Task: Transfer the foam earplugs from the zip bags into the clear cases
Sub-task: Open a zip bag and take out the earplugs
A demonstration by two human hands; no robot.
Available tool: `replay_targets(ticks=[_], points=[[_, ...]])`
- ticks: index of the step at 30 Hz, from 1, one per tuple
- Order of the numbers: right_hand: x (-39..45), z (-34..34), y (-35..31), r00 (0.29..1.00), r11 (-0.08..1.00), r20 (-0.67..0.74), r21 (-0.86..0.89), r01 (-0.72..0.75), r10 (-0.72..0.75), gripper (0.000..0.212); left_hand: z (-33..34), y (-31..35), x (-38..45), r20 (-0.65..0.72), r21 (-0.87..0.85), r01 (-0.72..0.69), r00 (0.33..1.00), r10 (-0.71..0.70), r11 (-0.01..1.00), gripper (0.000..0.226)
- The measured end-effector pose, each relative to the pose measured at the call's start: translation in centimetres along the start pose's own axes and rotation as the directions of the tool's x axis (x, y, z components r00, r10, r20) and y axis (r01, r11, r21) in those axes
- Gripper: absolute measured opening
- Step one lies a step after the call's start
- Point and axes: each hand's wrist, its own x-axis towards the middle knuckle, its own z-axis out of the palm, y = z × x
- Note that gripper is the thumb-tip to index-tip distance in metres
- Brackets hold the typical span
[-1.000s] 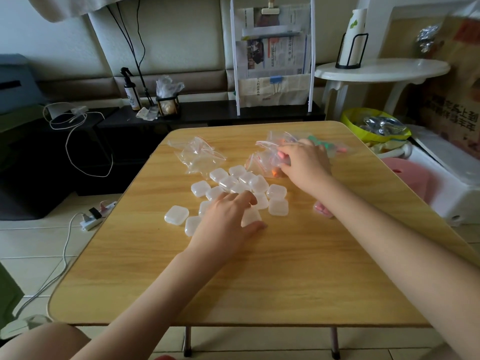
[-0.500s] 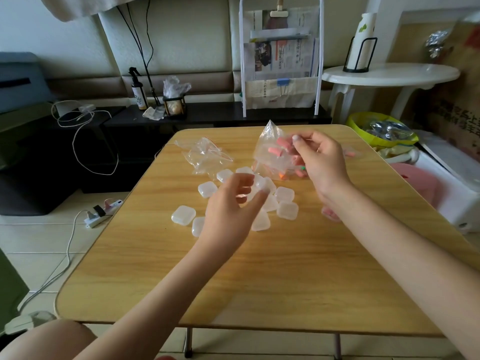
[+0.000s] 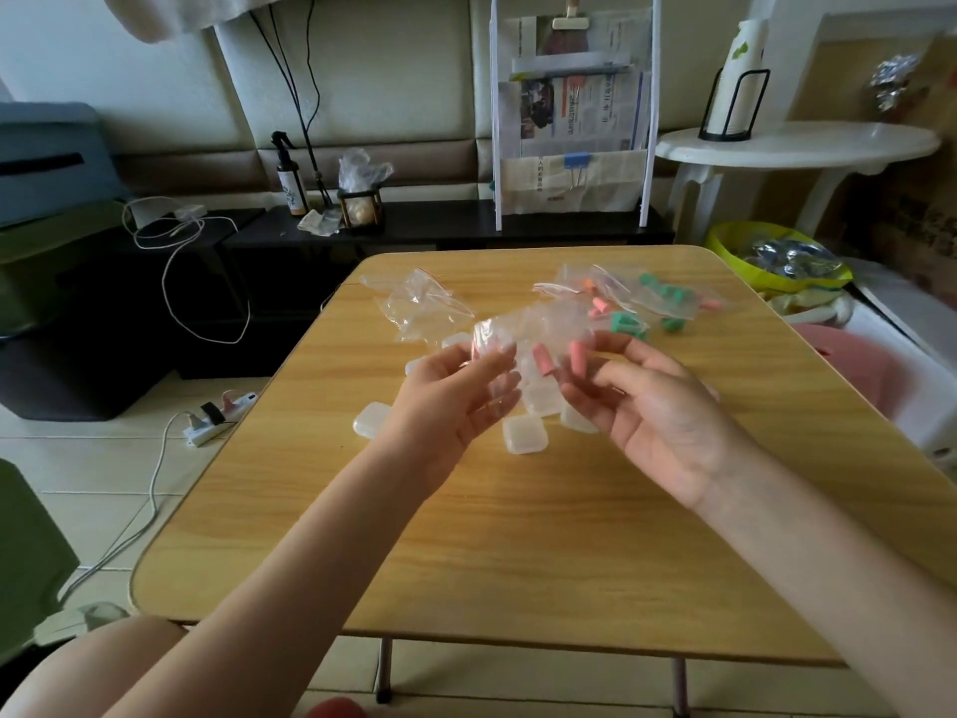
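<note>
Both hands held one zip bag (image 3: pixel 533 329) above the table (image 3: pixel 518 536) at mid-frame: the left hand (image 3: pixel 455 401) pinched its left end, the right hand (image 3: pixel 657 412) gripped its right end. Two pink earplugs (image 3: pixel 562 357) showed inside. A sharp tug might have spilled them among the clear cases (image 3: pixel 524 434). About five cases were countable, others hidden. Two more filled bags (image 3: pixel 647 298) and one seemingly empty bag (image 3: pixel 419 308) lay at upper centre.

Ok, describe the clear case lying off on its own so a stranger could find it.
Start at the wooden table and find the cluster of clear cases under the raised hands. Look to its left edge: one case sits apart from the rest, just left of the left hand, touching no other case.
</note>
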Motion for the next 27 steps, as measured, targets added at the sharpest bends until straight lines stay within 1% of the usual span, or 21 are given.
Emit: replay_targets(ticks=[3, 4, 5, 6, 7, 8, 9, 10, 12, 13, 15, 17, 19, 22, 24, 27], points=[[0.3, -0.4, -0.1, 0.999, 0.999, -0.041, 0.045, -0.022, 0.024, 0.023, -0.4, 0.6, 0.1, 0.026, -0.08, 0.012, 1.0, -0.01, 0.997, 0.021], [0.4, -0.5, 0.0, 0.996, 1.0, -0.083, 0.002, -0.024, 0.024, 0.023, -0.6, 0.8, 0.1, 0.028, -0.081, 0.015, 1.0, -0.013, 0.997, 0.021], [0.5, -0.5, 0.3, 0.989, 0.993, -0.148, -0.116, -0.011, -0.007, 0.023, -0.7, 0.8, 0.1, 0.019, -0.083, 0.019, 1.0, -0.017, 0.996, 0.019], [0.6, -0.6, 0.5, 0.972, 0.949, -0.222, -0.315, 0.007, -0.081, 0.022, -0.8, 0.9, 0.1, 0.003, -0.091, 0.025, 1.0, -0.025, 0.996, 0.016], [0.6, -0.7, 0.7, 0.941, 0.844, -0.271, -0.535, 0.027, -0.202, 0.021, -0.8, 1.0, 0.0, -0.014, -0.105, 0.035, 0.999, -0.037, 0.994, 0.013], [0.4, -0.6, 0.9, 0.911, 0.71, -0.247, -0.701, 0.067, -0.33, 0.02, -0.9, 1.0, 0.0, -0.03, -0.119, 0.045, 0.998, -0.049, 0.992, 0.013], [0.2, -0.3, 1.0, 0.891, 0.604, -0.17, -0.785, 0.135, -0.42, 0.02, -0.9, 1.0, -0.1, -0.044, -0.131, 0.054, 0.997, -0.06, 0.99, 0.014], [0.0, 0.0, 1.0, 0.881, 0.546, -0.083, -0.811, 0.212, -0.465, 0.02, -0.8, 1.0, -0.1, -0.056, -0.137, 0.06, 0.996, -0.068, 0.989, 0.013], [-0.6, 0.8, 1.2, 0.879, 0.518, 0.078, -0.782, 0.347, -0.47, 0.017, -0.6, 0.9, -0.3, -0.074, -0.119, 0.063, 0.995, -0.072, 0.991, 0.009], [-0.9, 1.2, 1.4, 0.879, 0.515, 0.14, -0.764, 0.389, -0.456, 0.015, -0.4, 0.8, -0.4, -0.079, -0.091, 0.06, 0.995, -0.067, 0.994, 0.006], [-1.2, 1.8, 1.7, 0.867, 0.48, 0.214, -0.76, 0.437, -0.45, 0.014, 0.0, 0.6, -0.5, -0.075, -0.025, 0.047, 0.996, -0.048, 0.999, 0.008], [-1.3, 2.0, 2.1, 0.857, 0.456, 0.247, -0.762, 0.46, -0.452, 0.017, 0.3, 0.4, -0.8, -0.062, 0.007, 0.051, 0.997, -0.05, 0.999, 0.01], [-1.5, 2.1, 2.2, 0.859, 0.455, 0.268, -0.758, 0.467, -0.436, 0.021, 0.6, 0.2, -1.0, -0.034, 0.021, 0.07, 0.997, -0.069, 0.997, 0.013], [-1.6, 2.1, 2.1, 0.862, 0.454, 0.27, -0.76, 0.464, -0.429, 0.026, 1.0, -0.2, -1.2, 0.031, -0.001, 0.111, 0.993, -0.111, 0.994, 0.007], [-1.6, 2.1, 2.0, 0.868, 0.466, 0.276, -0.755, 0.461, -0.412, 0.028, 1.0, -0.2, -1.3, 0.053, -0.025, 0.125, 0.991, -0.123, 0.992, 0.012], [-1.4, 1.9, 2.0, 0.889, 0.492, 0.276, -0.753, 0.437, -0.366, 0.028, 0.9, -0.3, -1.4, 0.082, 0.015, 0.096, 0.992, -0.096, 0.995, 0.017]])
